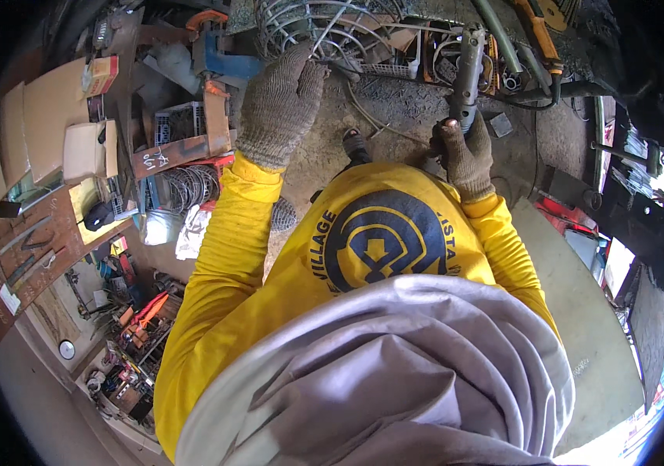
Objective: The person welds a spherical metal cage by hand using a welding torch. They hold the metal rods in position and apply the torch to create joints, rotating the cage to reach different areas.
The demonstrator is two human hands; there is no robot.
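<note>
Right hand [468, 159], gloved in knit, grips the near end of a scuffed grey metal tube [468, 74] with dark spots, pointing forward. The gloved left hand [281, 105] stretches farther forward; whether it holds anything, I cannot tell. Just beyond it is a round wire cage [328, 25]; to its left, a blue metal piece [231, 62]. Beyond the right hand, rightward, lies a yellow tool [538, 35].

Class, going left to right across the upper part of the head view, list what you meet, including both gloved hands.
Brown cardboard, wire rings, gloved left hand, gloved right hand gripping a grey cylinder, yellow tool.
</note>
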